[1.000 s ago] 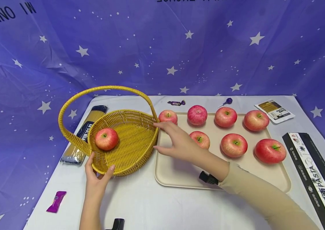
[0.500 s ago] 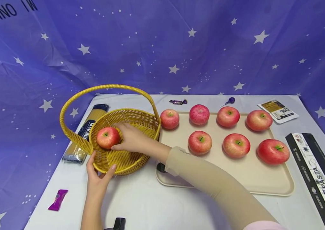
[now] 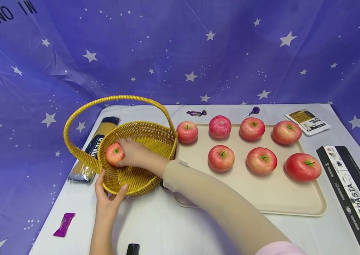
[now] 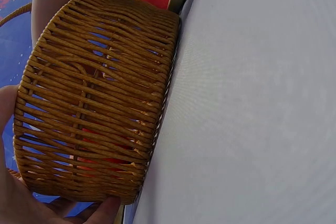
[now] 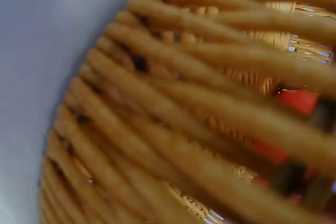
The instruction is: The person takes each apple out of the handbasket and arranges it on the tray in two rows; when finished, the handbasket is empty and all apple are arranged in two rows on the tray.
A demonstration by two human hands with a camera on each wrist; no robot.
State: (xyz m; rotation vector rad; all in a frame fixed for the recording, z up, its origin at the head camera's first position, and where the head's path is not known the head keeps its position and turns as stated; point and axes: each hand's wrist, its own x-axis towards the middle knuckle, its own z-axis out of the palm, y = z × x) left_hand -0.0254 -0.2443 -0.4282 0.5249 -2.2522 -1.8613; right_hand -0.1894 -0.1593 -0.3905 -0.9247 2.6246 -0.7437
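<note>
A yellow woven basket (image 3: pixel 145 145) with a tall arched handle stands on the left of the table. My left hand (image 3: pixel 108 202) holds its near-left side, thumb and fingers spread around the wall; the left wrist view shows the basket wall (image 4: pixel 94 103) up close with the fingers at its lower end. Inside, at the left, is a red apple (image 3: pixel 114 154), gripped by my right hand (image 3: pixel 132 152), whose fingertips are partly hidden behind the fruit. Through the weave in the right wrist view, red patches of the apple (image 5: pixel 296 100) show.
Right of the basket, a beige tray (image 3: pixel 196 187) bears two rows of apples. Behind it lie a wrapped candy (image 3: pixel 196 113), a lollipop (image 3: pixel 255 110) and a pouch (image 3: pixel 308 121). A pasta box (image 3: pixel 347 191), a spaghetti pack (image 3: pixel 87 166) and a purple candy (image 3: pixel 64 225) lie around.
My right hand has moved left from the basket's right rim into the basket and now grips the apple there. The left hand stays on the basket.
</note>
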